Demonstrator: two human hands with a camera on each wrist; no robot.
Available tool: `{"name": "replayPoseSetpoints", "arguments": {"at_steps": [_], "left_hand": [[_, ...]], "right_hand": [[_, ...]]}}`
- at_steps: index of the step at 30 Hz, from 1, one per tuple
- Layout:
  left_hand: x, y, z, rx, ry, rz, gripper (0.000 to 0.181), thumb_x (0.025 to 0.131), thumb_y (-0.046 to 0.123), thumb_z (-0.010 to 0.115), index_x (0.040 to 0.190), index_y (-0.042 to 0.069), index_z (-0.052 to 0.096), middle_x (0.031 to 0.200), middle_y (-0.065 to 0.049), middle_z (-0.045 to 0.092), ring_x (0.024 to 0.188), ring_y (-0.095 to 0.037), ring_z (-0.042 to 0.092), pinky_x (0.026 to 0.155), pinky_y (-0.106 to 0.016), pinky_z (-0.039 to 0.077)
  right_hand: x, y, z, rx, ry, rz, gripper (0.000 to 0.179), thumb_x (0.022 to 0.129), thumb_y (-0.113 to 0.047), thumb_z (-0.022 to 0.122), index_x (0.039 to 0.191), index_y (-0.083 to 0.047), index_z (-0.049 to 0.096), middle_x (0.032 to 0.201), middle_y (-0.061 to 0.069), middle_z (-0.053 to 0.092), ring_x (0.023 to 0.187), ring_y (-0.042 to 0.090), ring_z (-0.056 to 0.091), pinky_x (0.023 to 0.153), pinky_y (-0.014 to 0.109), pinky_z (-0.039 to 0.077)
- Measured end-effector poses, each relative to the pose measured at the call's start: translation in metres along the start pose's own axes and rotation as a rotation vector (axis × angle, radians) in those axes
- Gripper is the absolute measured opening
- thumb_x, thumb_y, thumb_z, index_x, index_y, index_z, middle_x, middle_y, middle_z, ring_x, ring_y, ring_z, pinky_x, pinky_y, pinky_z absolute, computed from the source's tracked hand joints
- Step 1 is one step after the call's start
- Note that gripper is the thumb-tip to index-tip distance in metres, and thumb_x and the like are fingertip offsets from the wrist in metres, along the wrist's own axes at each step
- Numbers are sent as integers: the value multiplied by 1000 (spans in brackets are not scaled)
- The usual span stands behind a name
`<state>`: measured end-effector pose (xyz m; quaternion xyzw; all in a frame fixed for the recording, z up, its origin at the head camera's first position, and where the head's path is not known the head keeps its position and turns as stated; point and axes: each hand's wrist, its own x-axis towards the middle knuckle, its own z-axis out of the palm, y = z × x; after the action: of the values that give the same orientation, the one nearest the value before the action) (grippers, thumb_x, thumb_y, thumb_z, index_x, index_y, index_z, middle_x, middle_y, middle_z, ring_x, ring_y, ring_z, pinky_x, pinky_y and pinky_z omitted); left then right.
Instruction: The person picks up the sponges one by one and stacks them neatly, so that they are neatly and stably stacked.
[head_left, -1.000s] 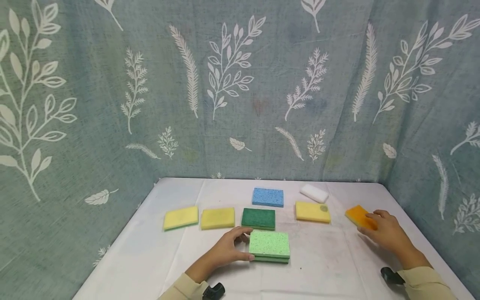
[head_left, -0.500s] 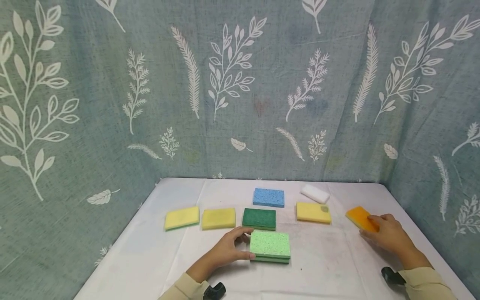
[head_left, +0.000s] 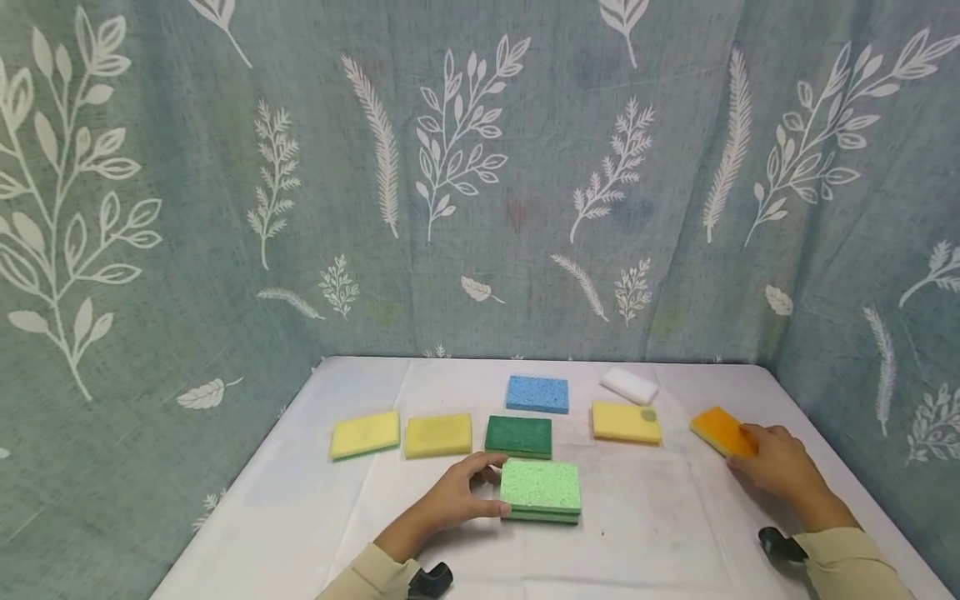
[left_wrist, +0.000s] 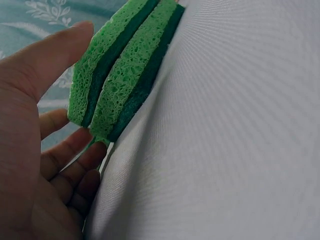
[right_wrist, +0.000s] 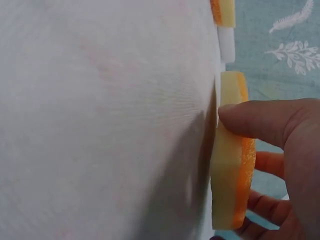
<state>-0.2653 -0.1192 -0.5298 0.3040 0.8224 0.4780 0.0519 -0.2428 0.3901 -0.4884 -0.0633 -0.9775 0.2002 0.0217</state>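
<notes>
Two light green sponges with dark green scouring undersides lie stacked near the table's front middle. My left hand holds the left end of the stack, thumb at the front corner and fingers at the back. In the left wrist view the thumb overlaps the upper sponge, and the fingers curve around its end. At the right, my right hand grips the near end of an orange and yellow sponge. The right wrist view shows the thumb on that sponge's side; some fingertips are hidden behind it.
A dark green sponge lies just behind the stack, a blue one beyond it. Two yellow sponges are at the left. A yellow sponge with a grey spot and a white block lie right of centre. Patterned curtains surround the table.
My right hand has shifted slightly right along the orange and yellow sponge, uncovering a little more of it. The left hand and the green stack look unmoved.
</notes>
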Motion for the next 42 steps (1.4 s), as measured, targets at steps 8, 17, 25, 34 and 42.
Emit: {"name": "replayPoseSetpoints", "arguments": {"at_steps": [8,17,25,34,42], "left_hand": [[-2,-2,-1,10,-6,-2,71,75,38,85,137,19,55,123,6,58,106,-17,58,92,-36,46],[0,-3,-1,23,-9,15,73,75,42,84,137,19,54,126,7,57,106,-15,58,93,-34,46],[-1,-4,0,14,1,22,72,75,38,84,137,18,55,123,6,59,105,-18,59,92,-35,46],[0,-3,0,31,9,-11,77,73,41,85,139,16,53,121,6,59,106,-15,57,93,-35,45],[-1,-3,-1,16,-2,-21,75,72,40,86,138,20,54,122,8,58,106,-16,57,94,-34,45]], "right_hand": [[1,-3,5,65,39,-145,72,83,-29,76,134,12,46,125,35,41,111,52,42,95,69,33],[1,-15,5,77,77,-302,58,80,-18,77,127,8,56,123,27,51,112,46,48,95,66,34],[-1,-32,5,90,42,-296,58,80,-20,78,127,6,57,126,25,51,115,45,48,97,66,34],[-1,-51,11,94,35,-331,58,80,-23,79,128,2,59,128,22,51,117,44,47,97,66,35],[3,-65,22,96,63,-405,55,80,-25,80,126,-1,62,127,18,53,117,40,48,97,63,37]]}}
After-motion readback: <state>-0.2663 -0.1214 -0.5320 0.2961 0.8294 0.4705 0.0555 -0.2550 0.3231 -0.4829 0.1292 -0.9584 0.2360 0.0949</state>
